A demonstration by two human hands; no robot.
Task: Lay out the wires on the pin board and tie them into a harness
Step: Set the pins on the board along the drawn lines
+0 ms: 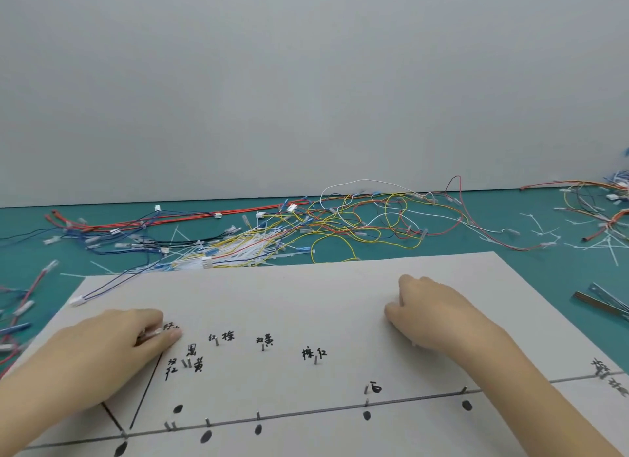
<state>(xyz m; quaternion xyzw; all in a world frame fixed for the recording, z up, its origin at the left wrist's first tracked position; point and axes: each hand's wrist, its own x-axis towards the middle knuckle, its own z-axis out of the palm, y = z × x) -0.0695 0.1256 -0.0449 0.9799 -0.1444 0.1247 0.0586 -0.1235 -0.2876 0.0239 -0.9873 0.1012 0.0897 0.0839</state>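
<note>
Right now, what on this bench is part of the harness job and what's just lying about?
Job:
pin board
pins
loose wires
white cable ties
blue wire with white plug, end lying on the board
left hand and right hand, both on the board

Lying about:
cut tie scraps
metal strips

A pin board (306, 293) lies on the table (510, 252) directly before the person, with a left hand (112, 351) resting on its left part and a right hand (432, 313) on its right part, well apart. Upright pins (316, 360) stand between and in front of the 2 hands. Behind the board, a tangle of loose wires (340, 218) spreads along the wall (306, 82); cable ties (609, 249) lie scattered to the right
</note>
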